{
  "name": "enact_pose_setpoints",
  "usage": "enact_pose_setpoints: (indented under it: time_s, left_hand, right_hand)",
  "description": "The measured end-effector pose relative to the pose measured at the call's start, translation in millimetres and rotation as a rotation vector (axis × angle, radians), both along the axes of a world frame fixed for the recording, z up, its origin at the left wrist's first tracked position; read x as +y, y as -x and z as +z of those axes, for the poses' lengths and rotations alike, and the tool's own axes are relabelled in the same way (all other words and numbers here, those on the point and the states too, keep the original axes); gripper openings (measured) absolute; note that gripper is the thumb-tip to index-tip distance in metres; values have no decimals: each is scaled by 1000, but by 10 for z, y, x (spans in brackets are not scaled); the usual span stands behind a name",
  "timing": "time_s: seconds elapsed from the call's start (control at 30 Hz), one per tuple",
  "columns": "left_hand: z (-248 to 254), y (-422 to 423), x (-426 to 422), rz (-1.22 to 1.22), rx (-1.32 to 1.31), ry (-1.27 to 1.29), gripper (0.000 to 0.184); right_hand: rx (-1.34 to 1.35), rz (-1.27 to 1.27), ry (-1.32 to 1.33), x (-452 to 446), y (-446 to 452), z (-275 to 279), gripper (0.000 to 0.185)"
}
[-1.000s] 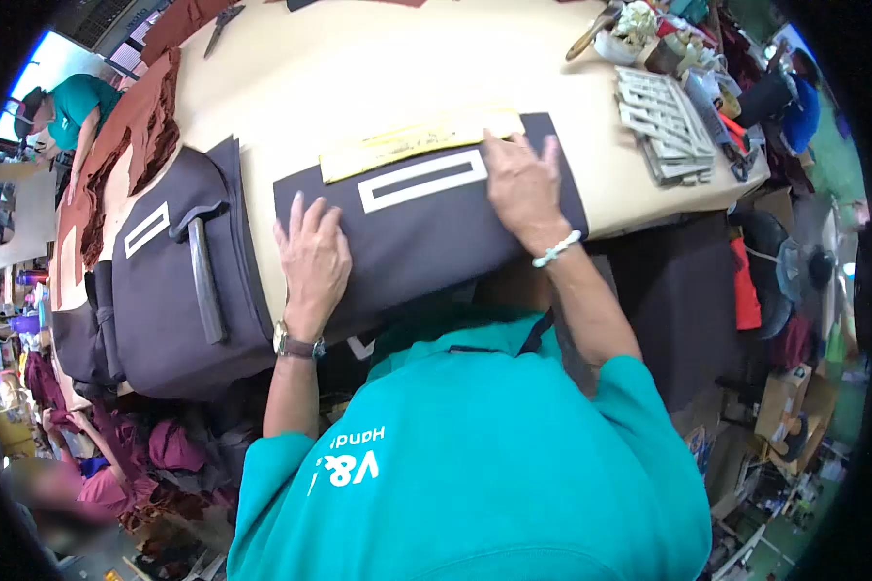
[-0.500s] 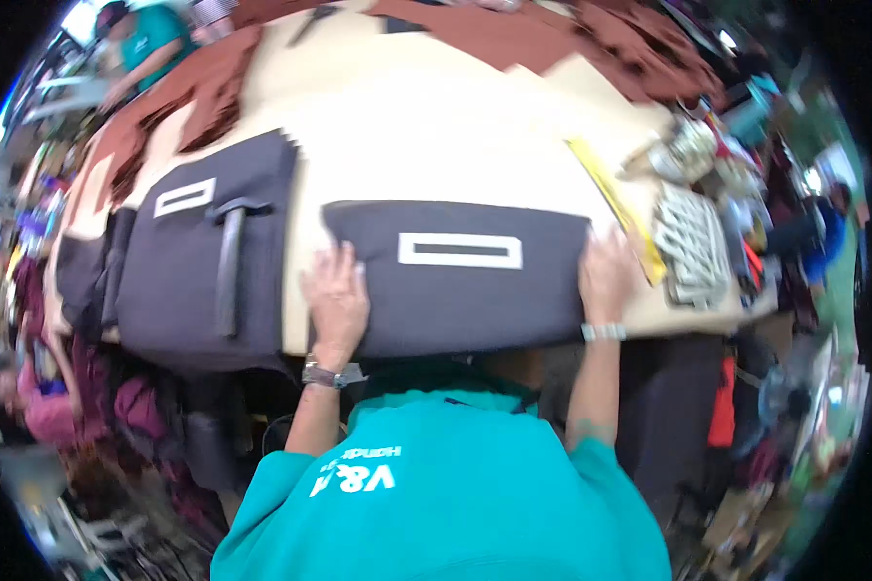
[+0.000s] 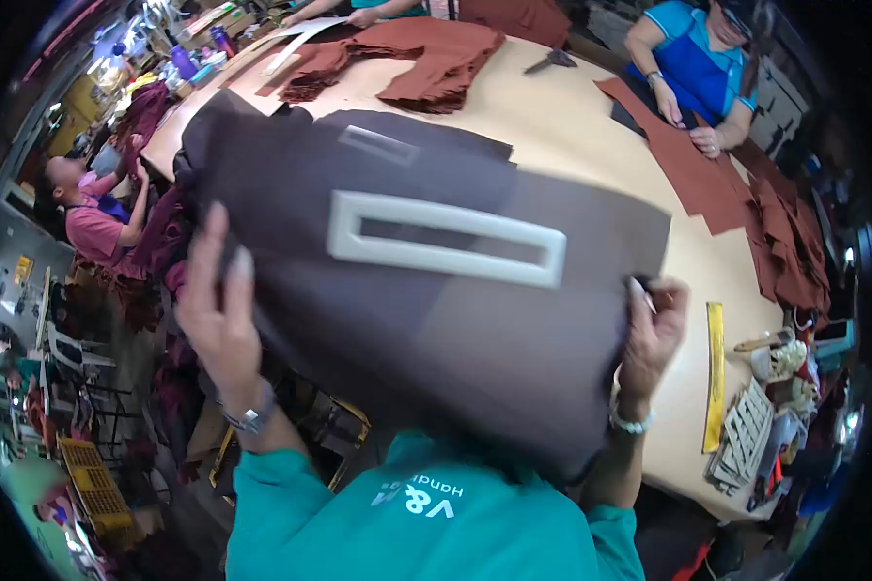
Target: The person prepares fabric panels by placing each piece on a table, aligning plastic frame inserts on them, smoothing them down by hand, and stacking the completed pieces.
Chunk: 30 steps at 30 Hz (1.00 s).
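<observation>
A dark brown-grey fabric panel (image 3: pixel 475 358) is raised toward me above the table, slightly blurred and bowed. On its upper face is a white rectangular frame (image 3: pixel 446 273) with a dark middle. My right hand (image 3: pixel 651 339) pinches the panel's right edge between thumb and bent fingers. At the left edge is my left hand (image 3: pixel 221 324), its thumb lying by the fabric and its fingers pointing up; blur partly obscures this hold. Behind the raised panel lies a dark stack of panels (image 3: pixel 436 131), the top one bearing a smaller white frame (image 3: pixel 378 143).
Reddish-brown fabric (image 3: pixel 436 63) lies across the far side of the table (image 3: pixel 591 126). A yellow ruler (image 3: pixel 714 378) and white slatted pieces (image 3: pixel 743 436) are at the right. Across the table, a person in blue (image 3: pixel 693 68) handles brown fabric; another in pink (image 3: pixel 102 218) is at the left.
The panel, previously flat on the table under both hands, is now lifted and nearer the camera, overlapping the stack at the left. My view has turned.
</observation>
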<state>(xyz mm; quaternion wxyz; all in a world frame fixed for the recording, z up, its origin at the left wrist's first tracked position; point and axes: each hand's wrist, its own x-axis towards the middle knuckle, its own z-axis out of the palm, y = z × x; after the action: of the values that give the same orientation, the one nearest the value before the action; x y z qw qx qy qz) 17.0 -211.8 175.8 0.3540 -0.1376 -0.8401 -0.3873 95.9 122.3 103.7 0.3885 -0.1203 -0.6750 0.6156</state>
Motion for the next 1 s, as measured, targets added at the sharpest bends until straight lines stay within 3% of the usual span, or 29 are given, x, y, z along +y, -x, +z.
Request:
enact_pose_setpoints:
  time_s: [0.03,0.1,0.17,0.3,0.43,0.5,0.73,1.0]
  left_hand:
    - [93,201,-179,63,90,136,35]
    - [213,677,-459,37,126,206,35]
    - [209,1220,-643,40,107,319,35]
    - [-255,2383,-922,-55,8,515,43]
    - [-758,3026,-751,-45,-98,663,46]
    - [-1034,3320,-624,-18,-115,739,44]
    - [-1457,3753,-225,62,-296,720,28]
    - [-1488,3782,-154,150,-454,844,31]
  right_hand:
    - [3,51,-143,-110,240,39,13]
    - [96,211,66,-405,692,42,11]
    - [43,236,-60,-562,1097,-39,12]
    - [106,96,-328,-781,1712,-392,17]
    - [-174,78,-446,-778,1876,-637,25]
    - [-91,46,-576,-733,1997,-845,31]
    - [-264,70,-493,-674,2187,-952,34]
    - [-279,119,-516,-705,2200,-997,35]
